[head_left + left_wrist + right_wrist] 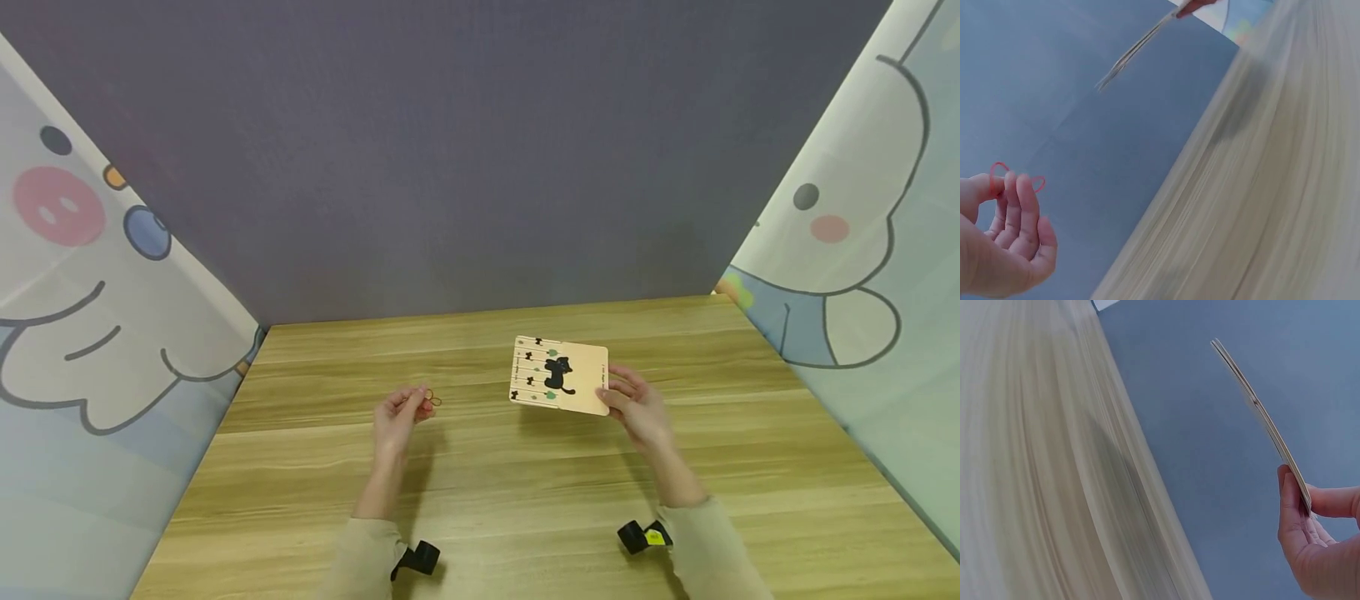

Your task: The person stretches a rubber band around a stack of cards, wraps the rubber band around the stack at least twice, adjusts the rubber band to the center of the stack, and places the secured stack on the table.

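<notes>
My left hand (397, 417) pinches a thin red rubber band (999, 165) between thumb and fingertips, above the left part of the table. Small loops of the band stick out on both sides of the fingers in the left wrist view. On the right, my right hand (637, 408) grips a thin stack of cards (585, 358) by its right end, thumb on top. A black cat is printed on the cream top face, with small bows and green leaves along the left end. Seen edge-on in the right wrist view, the stack (1257, 403) shows several thin layers.
Both hands are over a wood-grain table (480, 500). A grey panel (480, 167) rises behind its far edge. Curtains with cartoon animals hang at the left (112, 333) and right (862, 275). Black wrist mounts (426, 557) sit by both sleeves.
</notes>
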Demonstrator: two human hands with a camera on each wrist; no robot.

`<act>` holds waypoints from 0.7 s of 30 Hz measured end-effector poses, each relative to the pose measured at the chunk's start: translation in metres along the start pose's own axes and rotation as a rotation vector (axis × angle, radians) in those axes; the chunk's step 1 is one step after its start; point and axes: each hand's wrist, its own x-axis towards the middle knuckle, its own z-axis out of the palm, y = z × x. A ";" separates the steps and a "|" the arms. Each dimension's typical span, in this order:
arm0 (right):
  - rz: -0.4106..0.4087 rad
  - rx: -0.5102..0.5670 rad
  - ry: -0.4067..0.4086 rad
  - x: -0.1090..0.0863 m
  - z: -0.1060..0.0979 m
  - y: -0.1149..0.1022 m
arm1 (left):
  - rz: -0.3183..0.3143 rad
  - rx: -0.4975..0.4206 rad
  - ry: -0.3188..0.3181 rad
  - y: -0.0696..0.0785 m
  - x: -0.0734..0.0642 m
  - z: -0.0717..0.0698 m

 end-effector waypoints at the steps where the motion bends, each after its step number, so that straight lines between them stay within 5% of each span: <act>1: 0.001 -0.001 -0.004 0.000 0.002 0.000 | -0.011 -0.016 0.011 0.001 -0.002 0.002; 6: -0.009 -0.001 -0.030 0.001 0.010 0.003 | -0.044 -0.138 0.023 0.006 -0.010 0.011; 12: -0.024 0.009 -0.067 0.001 0.016 0.008 | -0.008 -0.262 -0.017 0.038 -0.031 0.029; 16: -0.027 0.021 -0.073 0.001 0.020 0.010 | -0.026 -0.362 -0.059 0.034 -0.031 0.031; 21: -0.020 0.023 -0.062 0.001 0.023 0.012 | -0.046 -0.361 -0.044 0.048 -0.039 0.040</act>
